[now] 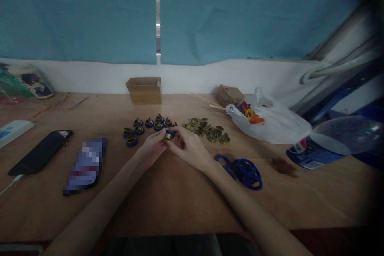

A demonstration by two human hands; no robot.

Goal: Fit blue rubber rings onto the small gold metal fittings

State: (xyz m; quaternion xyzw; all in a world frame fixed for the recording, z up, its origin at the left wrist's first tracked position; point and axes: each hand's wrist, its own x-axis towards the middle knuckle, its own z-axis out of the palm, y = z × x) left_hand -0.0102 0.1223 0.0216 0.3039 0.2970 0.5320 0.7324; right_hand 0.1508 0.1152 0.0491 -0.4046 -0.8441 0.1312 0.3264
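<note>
Between my two hands, above the middle of the table, is a small brass piece (pixel 168 136) with a blue ring around it. My left hand (pixel 153 146) grips it from the left, and my right hand (pixel 189 146) closes on it from the right. Just behind my left hand, several brass pieces with blue rings (pixel 139 129) stand in a loose group. Brass pieces without rings (pixel 211 135) lie in a pile behind and to the right of my right hand. Several loose blue rings (pixel 247 172) are heaped to the right of my right forearm.
Two phones (pixel 40 152) lie at the left, near a white power strip (pixel 15 131). An open cardboard box (pixel 145 93) stands at the back. On the right are a white plastic bag (pixel 279 122), a crumpled brown box (pixel 229 95) and a blue tub (pixel 318 154) lying on its side.
</note>
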